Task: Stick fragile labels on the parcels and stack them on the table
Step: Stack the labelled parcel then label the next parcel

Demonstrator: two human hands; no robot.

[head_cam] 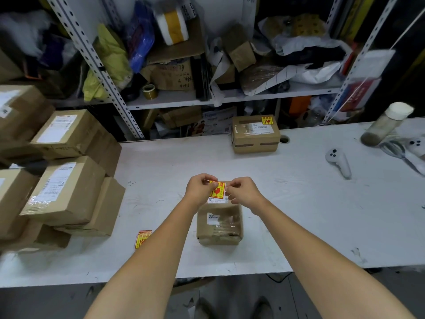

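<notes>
Head view: I look down along two bare forearms that reach out over a white table (299, 215). Well to the left of the left hand, a pile of brown parcels (64, 192) is stacked at the table's end, each with a white shipping slip on top. Just left of the left forearm, a spare sticker sheet (143, 238) in red and yellow lies flat on the table. The left hand (199, 189) has its fingers curled and pinches the left edge of a fragile label (217, 191), which is yellow with a red glass symbol. Directly below both hands sits a small cardboard parcel (219, 226) with clear tape and a white slip on its top. The label is held over the far end of that top; I cannot tell whether it touches the cardboard yet. The right hand (241, 192) pinches the label's right edge between thumb and fingertips, so the two hands hold it between them, close together. Beyond the right hand, near the table's far edge, a labelled parcel (255, 134) stands alone with a fragile sticker on its top corner. Further right of the right hand lies a white controller (338, 163). Further right again, near the far right corner, stands a bottle (386, 123) with a white cap. Cluttered metal shelves (174, 102) fill the background beyond the hands.
</notes>
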